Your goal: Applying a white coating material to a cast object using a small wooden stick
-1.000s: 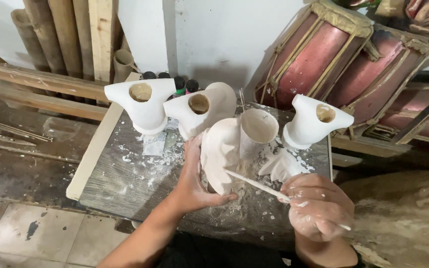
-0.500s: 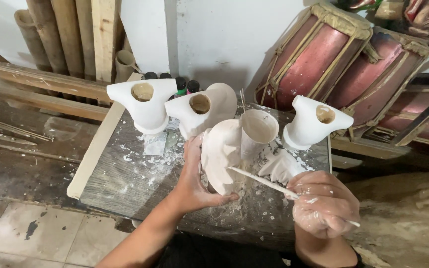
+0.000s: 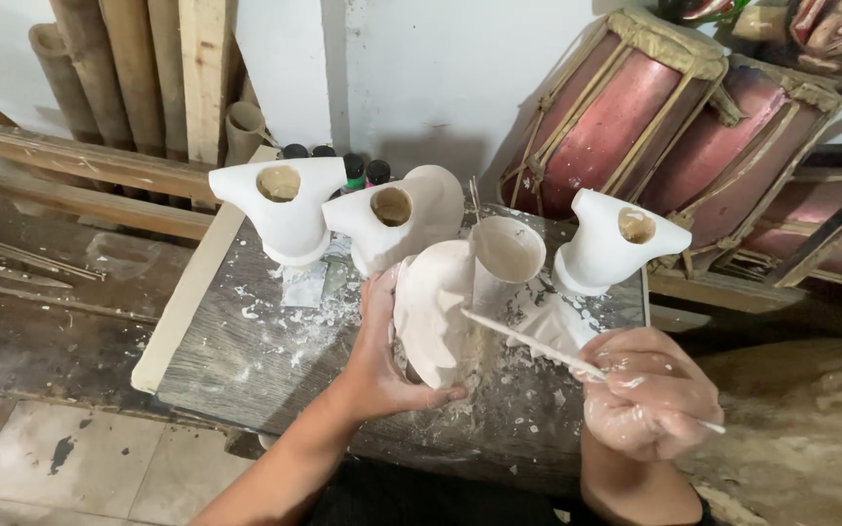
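we see the left hand (image 3: 387, 356) wrapped around a white plaster mask (image 3: 433, 310), fingers curled under its lower edge and thumb along the near side, so the mask stands tilted on its edge above the dusty worktop (image 3: 246, 375). the right hand (image 3: 650, 394), smeared with white paste, is clamped on a thin stick (image 3: 528, 341) whose tip rests against the face of the mask. just behind the mask stands a white cup (image 3: 504, 255), touching or nearly touching it. three white plaster pieces with round holes on top stand on the worktop: one at the far left (image 3: 280, 209), one beside it (image 3: 397, 219), one to the right (image 3: 611, 244). white crumbs lie scattered around them. two red drums (image 3: 665, 127) lean against the wall behind, and bamboo poles (image 3: 99, 68) stand at the left.
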